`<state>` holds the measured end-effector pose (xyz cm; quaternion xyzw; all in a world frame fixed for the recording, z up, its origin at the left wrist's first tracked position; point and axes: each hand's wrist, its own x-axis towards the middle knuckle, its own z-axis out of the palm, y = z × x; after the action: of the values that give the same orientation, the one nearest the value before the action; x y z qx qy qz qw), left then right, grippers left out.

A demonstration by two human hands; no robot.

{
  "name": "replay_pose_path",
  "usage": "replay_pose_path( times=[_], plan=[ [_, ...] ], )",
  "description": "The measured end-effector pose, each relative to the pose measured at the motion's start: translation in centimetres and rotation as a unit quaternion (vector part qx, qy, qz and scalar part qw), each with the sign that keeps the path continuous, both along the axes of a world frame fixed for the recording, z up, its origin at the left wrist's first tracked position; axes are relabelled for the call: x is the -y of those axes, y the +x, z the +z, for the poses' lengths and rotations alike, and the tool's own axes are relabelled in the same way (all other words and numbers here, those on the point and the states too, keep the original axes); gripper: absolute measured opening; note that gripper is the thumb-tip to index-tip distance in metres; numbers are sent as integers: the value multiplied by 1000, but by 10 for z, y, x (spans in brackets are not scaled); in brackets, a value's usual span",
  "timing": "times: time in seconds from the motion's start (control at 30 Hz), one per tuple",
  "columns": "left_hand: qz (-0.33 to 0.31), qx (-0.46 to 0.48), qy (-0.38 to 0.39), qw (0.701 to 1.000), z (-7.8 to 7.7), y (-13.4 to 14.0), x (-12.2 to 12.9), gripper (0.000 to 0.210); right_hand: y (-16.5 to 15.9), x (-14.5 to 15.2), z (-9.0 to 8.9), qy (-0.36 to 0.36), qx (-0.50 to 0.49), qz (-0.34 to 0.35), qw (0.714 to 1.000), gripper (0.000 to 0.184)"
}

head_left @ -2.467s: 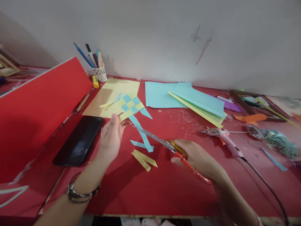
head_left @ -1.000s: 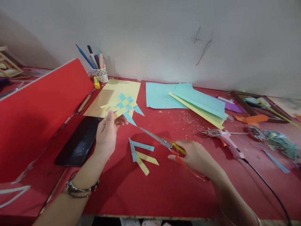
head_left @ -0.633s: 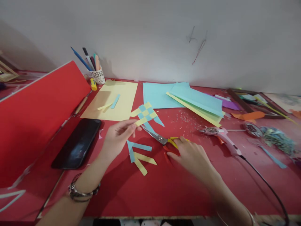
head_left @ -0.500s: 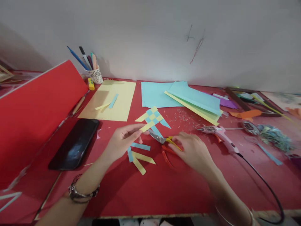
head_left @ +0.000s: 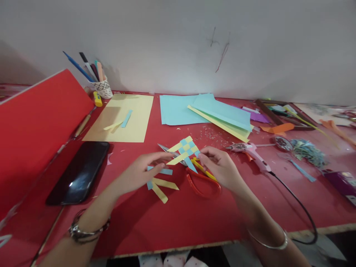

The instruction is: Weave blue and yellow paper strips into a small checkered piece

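A small woven paper piece (head_left: pixel 188 147) of blue and yellow strips is above the desk, its loose strip ends pointing toward me. My right hand (head_left: pixel 221 167) pinches a blue strip end at its right side. On the left, my left hand (head_left: pixel 144 172) has thumb and fingers apart, close by the tip of a yellow strip. Beneath the weave lies a pair of scissors (head_left: pixel 204 193) with red and yellow handles, its blades partly covered. Loose yellow strips (head_left: pixel 166 184) and a blue strip (head_left: pixel 164 171) rest below my left hand.
A phone (head_left: pixel 79 172) and a yellow sheet (head_left: pixel 125 129) lie left. Blue sheets (head_left: pixel 178 109) are stacked at the back. At right sit a pink glue gun (head_left: pixel 256 155) with its cord and a yarn bundle (head_left: pixel 307 152). A pen cup (head_left: pixel 102 88) stands back left.
My right hand has let go of the scissors and taken the weave's right side. The scissors now lie on the desk. My left fingers have loosened from the yellow strip.
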<state>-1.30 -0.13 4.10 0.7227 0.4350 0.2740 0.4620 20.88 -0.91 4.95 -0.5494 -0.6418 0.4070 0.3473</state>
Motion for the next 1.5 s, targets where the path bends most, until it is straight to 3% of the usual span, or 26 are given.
replay_pose_path(
  times=[0.1,0.17,0.3,0.47,0.83,1.03,1.17,1.33,1.5],
  plan=[
    [49,-64,114,990,6,-20,-5,28,0,-2,-2,3,9,-22,1000,17],
    [47,-84,148,984,9,-31,-5,30,-1,-3,-2,6,15,-29,999,16],
    [-52,-196,162,966,1,-39,5,46,-1,-4,-3,15,19,-24,999,16],
    [-140,-342,194,909,-23,-28,17,58,-1,-3,-3,12,14,-6,1000,17],
    [-164,-372,217,888,-22,-15,21,17,-3,-3,-4,-4,-13,12,1000,19],
    [-171,-443,233,849,-18,-9,25,17,-4,-3,-2,-7,-15,9,1000,19],
    [-175,-437,219,855,-18,-8,29,27,-4,-2,-2,-8,-18,15,1000,19],
    [-135,-424,182,877,-13,-11,30,32,-3,-1,-2,12,-10,12,1000,19],
    [60,-474,63,876,-2,-33,2,27,-2,-1,3,77,8,-75,994,19]
  ],
)
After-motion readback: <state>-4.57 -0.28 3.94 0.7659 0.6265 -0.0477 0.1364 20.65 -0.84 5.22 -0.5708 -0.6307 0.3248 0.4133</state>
